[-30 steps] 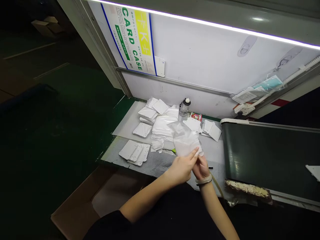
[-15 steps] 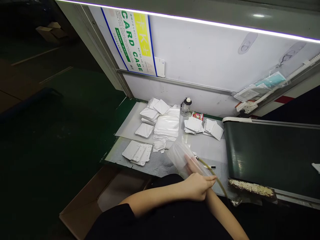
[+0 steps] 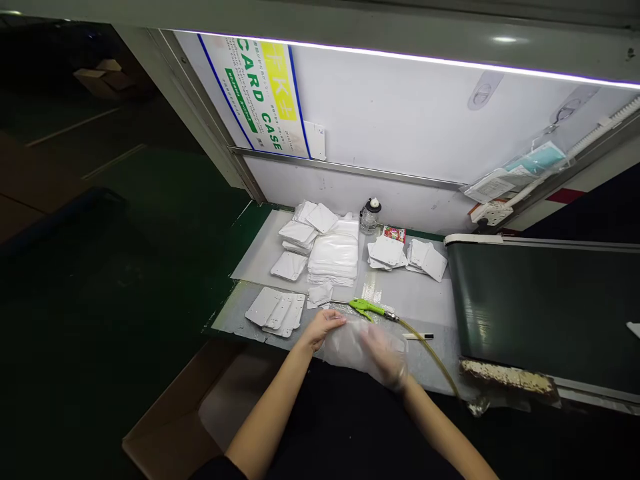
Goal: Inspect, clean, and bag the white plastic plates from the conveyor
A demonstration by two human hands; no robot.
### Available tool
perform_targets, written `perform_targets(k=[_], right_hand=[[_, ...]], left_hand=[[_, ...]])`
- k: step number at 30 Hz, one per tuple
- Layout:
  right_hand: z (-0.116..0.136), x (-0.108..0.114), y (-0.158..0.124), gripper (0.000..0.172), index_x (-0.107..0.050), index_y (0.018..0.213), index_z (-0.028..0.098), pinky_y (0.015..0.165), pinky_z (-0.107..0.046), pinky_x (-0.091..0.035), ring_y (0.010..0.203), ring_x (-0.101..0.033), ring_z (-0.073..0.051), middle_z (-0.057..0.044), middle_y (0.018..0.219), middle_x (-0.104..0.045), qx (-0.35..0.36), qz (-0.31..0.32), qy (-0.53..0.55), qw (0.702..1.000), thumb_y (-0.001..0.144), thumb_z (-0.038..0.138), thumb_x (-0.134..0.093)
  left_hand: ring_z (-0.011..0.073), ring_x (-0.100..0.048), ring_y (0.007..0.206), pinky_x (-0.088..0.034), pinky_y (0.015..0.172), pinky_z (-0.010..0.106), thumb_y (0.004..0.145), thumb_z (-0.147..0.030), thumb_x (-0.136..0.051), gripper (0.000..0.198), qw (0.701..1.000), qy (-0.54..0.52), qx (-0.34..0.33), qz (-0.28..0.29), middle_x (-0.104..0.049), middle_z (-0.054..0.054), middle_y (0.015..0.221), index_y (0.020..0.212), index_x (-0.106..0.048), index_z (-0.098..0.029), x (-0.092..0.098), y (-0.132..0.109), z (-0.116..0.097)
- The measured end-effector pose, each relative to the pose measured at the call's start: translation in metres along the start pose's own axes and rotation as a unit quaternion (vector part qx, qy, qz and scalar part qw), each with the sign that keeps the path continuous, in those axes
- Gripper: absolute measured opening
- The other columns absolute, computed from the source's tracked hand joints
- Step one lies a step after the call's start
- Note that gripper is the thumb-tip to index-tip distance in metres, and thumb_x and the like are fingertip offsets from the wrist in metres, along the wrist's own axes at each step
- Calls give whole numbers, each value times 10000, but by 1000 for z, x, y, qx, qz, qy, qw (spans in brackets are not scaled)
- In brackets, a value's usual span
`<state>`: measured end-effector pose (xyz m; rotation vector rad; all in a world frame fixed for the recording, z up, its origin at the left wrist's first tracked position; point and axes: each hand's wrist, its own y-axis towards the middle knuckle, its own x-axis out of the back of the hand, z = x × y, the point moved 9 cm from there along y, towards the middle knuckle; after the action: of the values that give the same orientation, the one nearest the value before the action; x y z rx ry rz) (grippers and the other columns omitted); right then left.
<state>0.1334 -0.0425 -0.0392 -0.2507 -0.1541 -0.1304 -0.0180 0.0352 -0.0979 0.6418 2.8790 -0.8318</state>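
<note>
The left hand (image 3: 321, 329) and right hand (image 3: 386, 360) work low at the near edge of the desk (image 3: 425, 308), and a clear plastic bag (image 3: 353, 350) lies between them, close to flat on the grey surface. The left hand's fingers (image 3: 334, 321) curve over the bag's left end, but I cannot tell whether that grip is clamped or only resting. The right hand shows blurred through the film, so its grip cannot be read either, nor can I tell whether it is inside the bag or under it.

Just beyond the bag lies a green-handled tool (image 3: 367, 308) on a yellow hose (image 3: 433, 357). Farther back, white cards (image 3: 387, 251) sit in loose piles around a stack of white packets (image 3: 334, 257). A clear bottle (image 3: 370, 220) with a white cap stands by the wall panel, its contents hard to make out. Higher up, a clear pouch (image 3: 537, 160) holds papers and something teal. Below the desk, an open cardboard box (image 3: 165, 427) sits in shadow, its contents unclear.
</note>
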Motion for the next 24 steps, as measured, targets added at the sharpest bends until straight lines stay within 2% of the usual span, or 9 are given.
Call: perform_targets(k=[3,5,8,11,14,16,19,21,24], right_hand=[[31,27,1,561,-641,1142,224,999,-457,-445,1126,-589,-277,-90,1176,-661,31,-10,45,998,860,648,-404],[62,40,-2,605,-622,1186,210,1011,-463,-430,1176,-560,-275,-101,1225,-637,79,19,87,993,893,640,-314],[102,54,-11,396,-698,1021,207,881,-400,-503,972,-657,-249,-84,1013,-722,134,0,-3,991,875,520,-505],[148,68,-29,126,-719,852,223,726,-320,-515,753,-657,-187,-37,775,-719,239,-110,-124,957,852,291,-613],[178,66,-43,65,-719,801,244,887,-400,-462,1025,-586,-244,-68,999,-686,328,-155,-191,912,810,231,-655],[168,60,-30,96,-700,765,234,972,-451,-405,1159,-511,-277,-79,1139,-639,295,-109,-199,928,821,286,-641],[106,59,3,247,-631,850,210,846,-377,-484,952,-620,-225,-74,953,-679,142,-52,-102,983,894,418,-505],[54,71,19,336,-557,846,206,727,-318,-496,782,-623,-189,-44,804,-654,49,-121,-82,988,903,506,-418],[-16,69,29,391,-455,769,219,607,-302,-445,619,-538,-172,-12,650,-555,-13,-173,-123,977,908,547,-294]], left_hand=[[104,-559,533,-449,565,230,574,-457,-801,373,995,-73,-52,-51,-614,-14,585,663,-608,-150,2,-1,-15],[91,-548,526,-449,575,225,597,-451,-794,360,988,-104,-87,-73,-602,-27,580,670,-604,-153,5,-1,-28],[102,-569,568,-473,628,247,621,-431,-789,322,980,-121,-135,-80,-615,-25,610,685,-627,-160,6,1,-43],[143,-622,763,-482,772,278,638,-399,-790,262,974,-108,-186,-67,-667,6,739,691,-669,-172,4,3,-56],[212,-608,1002,-453,908,336,634,-374,-799,227,974,-73,-213,-23,-700,66,948,667,-698,-172,-1,7,-60],[251,-599,1052,-443,941,379,623,-356,-806,219,977,-43,-211,6,-707,96,965,652,-706,-164,-2,11,-54],[240,-616,1009,-443,938,380,672,-386,-758,220,979,-7,-201,-15,-714,77,884,701,-709,-174,11,17,-35],[209,-629,909,-464,877,348,711,-428,-706,244,980,18,-190,-55,-703,49,827,739,-702,-186,25,18,-16],[171,-596,680,-468,702,302,725,-461,-659,283,980,79,-153,-96,-649,16,658,705,-688,-181,38,14,21]])
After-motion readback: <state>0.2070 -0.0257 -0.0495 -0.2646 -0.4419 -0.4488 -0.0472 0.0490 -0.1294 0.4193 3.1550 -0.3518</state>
